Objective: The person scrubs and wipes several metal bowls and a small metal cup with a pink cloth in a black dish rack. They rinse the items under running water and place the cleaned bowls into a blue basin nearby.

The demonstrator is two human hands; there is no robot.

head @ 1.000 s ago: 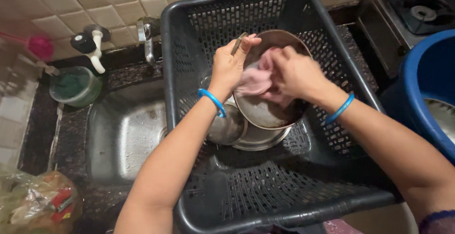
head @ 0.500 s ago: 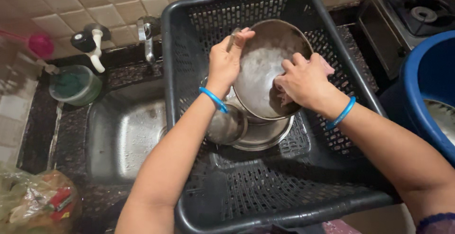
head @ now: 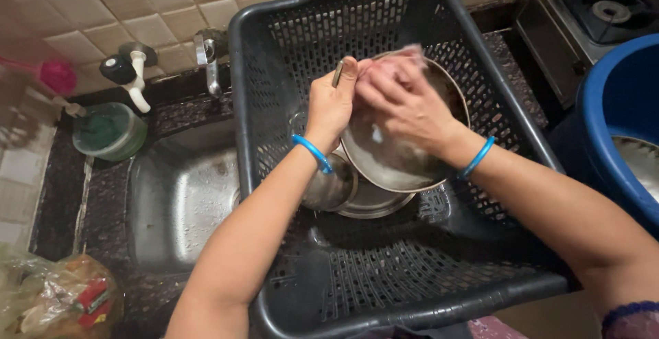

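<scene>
My left hand (head: 331, 103) grips the upper left rim of a steel bowl (head: 391, 159), holding it tilted inside a large black plastic basket (head: 384, 277). My right hand (head: 405, 102) presses a pink cloth (head: 405, 56) against the bowl's upper inner wall, close to my left thumb. Both wrists wear blue bangles. Under the tilted bowl lie two more steel dishes (head: 343, 191), partly hidden by it.
A steel sink (head: 182, 191) with a tap (head: 206, 57) lies to the left of the basket. A green lidded tub (head: 110, 131) and a pump bottle (head: 127, 71) stand by the tiled wall. A blue bucket (head: 618, 105) and gas stove (head: 604, 9) are at right. A plastic bag (head: 55, 298) sits bottom left.
My right hand with the pink cloth swept from the bowl's middle to its right side, then up to the top edge next to my left hand. The left hand kept its grip.
</scene>
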